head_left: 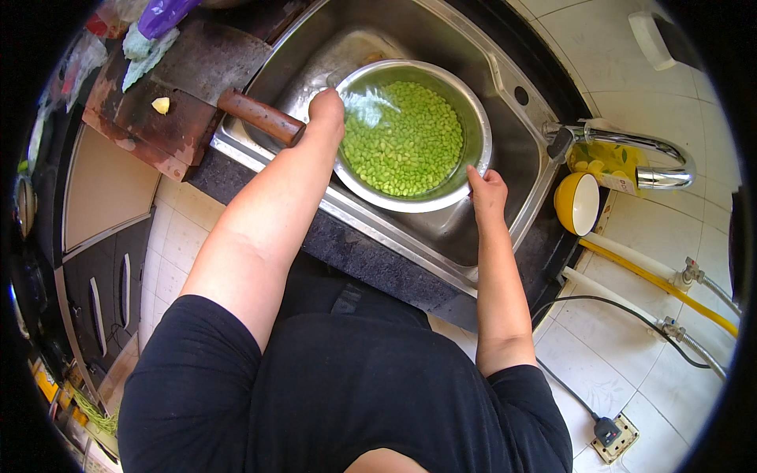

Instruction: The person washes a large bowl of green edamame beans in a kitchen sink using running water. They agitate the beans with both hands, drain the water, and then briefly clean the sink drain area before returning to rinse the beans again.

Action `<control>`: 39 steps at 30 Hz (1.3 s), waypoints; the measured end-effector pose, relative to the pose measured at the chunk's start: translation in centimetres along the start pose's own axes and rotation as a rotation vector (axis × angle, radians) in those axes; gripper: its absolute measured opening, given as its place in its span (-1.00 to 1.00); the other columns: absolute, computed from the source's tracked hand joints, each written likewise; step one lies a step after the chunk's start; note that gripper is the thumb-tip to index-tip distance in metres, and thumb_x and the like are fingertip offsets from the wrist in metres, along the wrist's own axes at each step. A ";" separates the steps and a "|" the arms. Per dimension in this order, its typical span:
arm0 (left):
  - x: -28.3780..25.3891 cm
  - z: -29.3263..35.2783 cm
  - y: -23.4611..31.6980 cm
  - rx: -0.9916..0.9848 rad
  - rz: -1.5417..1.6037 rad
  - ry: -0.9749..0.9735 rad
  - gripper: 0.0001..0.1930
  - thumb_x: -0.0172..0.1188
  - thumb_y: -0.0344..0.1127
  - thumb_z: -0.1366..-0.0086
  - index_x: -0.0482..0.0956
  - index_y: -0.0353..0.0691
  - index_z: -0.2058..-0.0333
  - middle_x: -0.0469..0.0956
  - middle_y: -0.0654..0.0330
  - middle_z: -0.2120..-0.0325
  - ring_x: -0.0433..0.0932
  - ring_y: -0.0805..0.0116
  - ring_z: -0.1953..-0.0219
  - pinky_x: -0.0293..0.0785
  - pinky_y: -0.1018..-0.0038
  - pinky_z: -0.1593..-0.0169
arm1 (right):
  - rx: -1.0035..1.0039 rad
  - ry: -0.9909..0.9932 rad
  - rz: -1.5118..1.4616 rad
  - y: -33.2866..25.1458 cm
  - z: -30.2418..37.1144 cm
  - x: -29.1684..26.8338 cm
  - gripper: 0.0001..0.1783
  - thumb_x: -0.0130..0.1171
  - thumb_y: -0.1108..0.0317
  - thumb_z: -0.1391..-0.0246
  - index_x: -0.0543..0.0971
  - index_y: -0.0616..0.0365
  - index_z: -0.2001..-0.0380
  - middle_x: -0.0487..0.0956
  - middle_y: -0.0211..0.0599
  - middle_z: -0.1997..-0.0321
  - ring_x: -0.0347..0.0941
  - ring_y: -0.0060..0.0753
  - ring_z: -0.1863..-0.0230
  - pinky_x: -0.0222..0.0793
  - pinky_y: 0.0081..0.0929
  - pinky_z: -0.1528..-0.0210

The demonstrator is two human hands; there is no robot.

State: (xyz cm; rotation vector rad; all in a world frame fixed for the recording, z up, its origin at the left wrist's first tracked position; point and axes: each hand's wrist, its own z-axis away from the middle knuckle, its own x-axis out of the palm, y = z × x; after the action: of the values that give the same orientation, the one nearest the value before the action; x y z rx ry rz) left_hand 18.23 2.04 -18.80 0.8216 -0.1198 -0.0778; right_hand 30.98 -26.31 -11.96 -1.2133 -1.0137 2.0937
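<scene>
A round steel basin [386, 202] sits in the metal sink [311, 59]. Inside it, many shelled green beans [406, 142] lie under water, and light glints off the surface at the upper left. My left hand [326, 110] grips the basin's left rim, its fingers mostly hidden behind the wrist and rim. On the lower right side, my right hand [489, 191] pinches the rim with the thumb on top. A brown wooden handle [260, 116] juts out over the sink edge, close beside my left wrist.
Left of the sink, a worn wooden board [150, 130] carries a small pale yellow piece [161, 105]. A chrome faucet [662, 150] is at the right, with a yellow bowl [577, 203] below it. Plastic bags [162, 16] lie at the upper left.
</scene>
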 end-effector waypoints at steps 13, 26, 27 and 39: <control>0.1 0.1 0.2 -0.039 0.052 0.042 -0.62 -0.04 -0.20 -0.13 0.45 -0.46 0.24 0.46 -0.03 0.23 0.41 0.18 0.18 0.27 0.37 0.11 | 0.086 0.136 -0.369 -0.8 -1.3 2.6 -0.75 0.20 0.31 0.15 0.53 0.34 0.51 0.51 -0.34 0.49 0.36 -0.56 0.49 0.23 -0.60 0.40; 0.4 0.3 0.4 -0.108 0.218 0.086 -0.64 -0.03 -0.23 -0.10 0.46 -0.47 0.30 0.46 -0.02 0.26 0.41 0.19 0.22 0.27 0.37 0.13 | 0.070 0.185 -0.291 -0.6 -0.8 2.5 -0.80 0.16 0.39 0.15 0.52 0.35 0.49 0.51 -0.36 0.49 0.35 -0.57 0.51 0.25 -0.59 0.41; 0.3 -0.1 0.2 -0.114 0.220 0.088 -0.65 -0.03 -0.24 -0.09 0.46 -0.48 0.31 0.46 -0.02 0.27 0.41 0.20 0.23 0.27 0.37 0.14 | 0.072 0.193 -0.270 -0.6 -0.7 2.6 -0.81 0.16 0.39 0.15 0.52 0.34 0.49 0.50 -0.36 0.50 0.35 -0.58 0.51 0.25 -0.59 0.41; 1.0 0.2 0.4 -0.204 0.312 0.067 -0.75 -0.04 -0.29 -0.10 0.45 -0.38 0.37 0.49 0.01 0.37 0.45 0.14 0.33 0.35 0.29 0.19 | 0.027 0.214 -0.336 -1.4 0.3 1.3 -0.84 0.15 0.43 0.14 0.51 0.35 0.52 0.50 -0.34 0.51 0.35 -0.58 0.52 0.23 -0.61 0.42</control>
State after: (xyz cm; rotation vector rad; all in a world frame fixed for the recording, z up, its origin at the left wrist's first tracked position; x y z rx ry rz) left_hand 19.16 2.03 -18.30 0.5938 -0.1724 0.2286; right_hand 30.16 -24.65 -11.37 -1.1357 -1.0079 1.6772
